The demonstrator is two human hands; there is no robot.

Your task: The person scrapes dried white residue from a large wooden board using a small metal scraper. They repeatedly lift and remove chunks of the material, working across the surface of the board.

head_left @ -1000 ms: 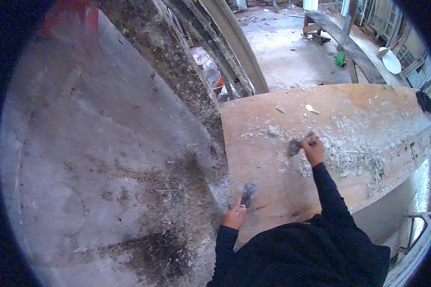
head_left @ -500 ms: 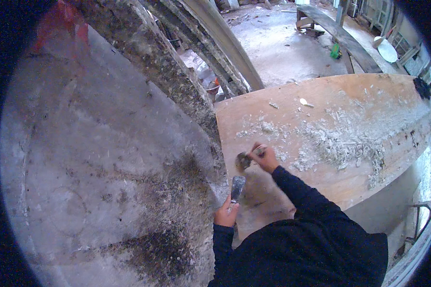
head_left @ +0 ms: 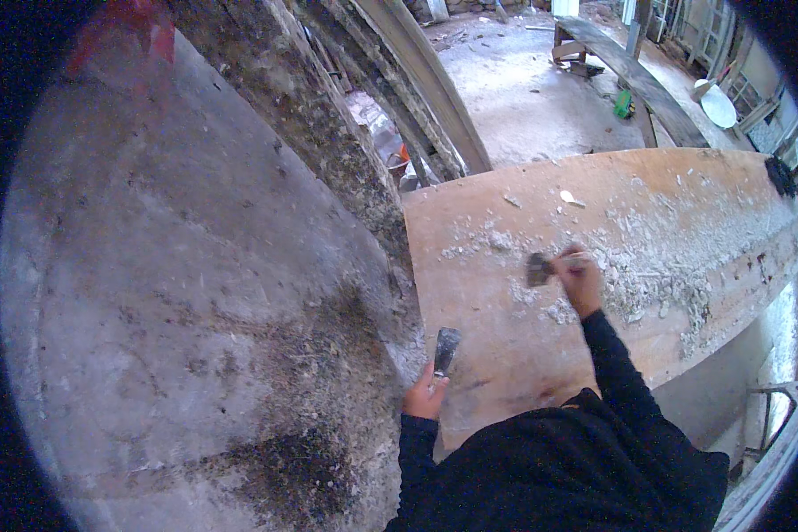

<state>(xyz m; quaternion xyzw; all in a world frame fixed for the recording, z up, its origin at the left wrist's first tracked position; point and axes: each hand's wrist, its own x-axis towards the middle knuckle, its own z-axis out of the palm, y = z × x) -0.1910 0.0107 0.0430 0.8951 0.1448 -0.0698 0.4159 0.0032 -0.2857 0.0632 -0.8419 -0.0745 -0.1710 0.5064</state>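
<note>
Small scraper [head_left: 538, 268] is down on the wooden board [head_left: 682, 195] w/ white plaster bits [head_left: 656, 257] all around, right hand [head_left: 580, 279] clenched on its handle. Left hand [head_left: 425, 396] grips a putty knife [head_left: 446, 350], blade up, right next to the grimy concrete wall [head_left: 195, 293].
</note>
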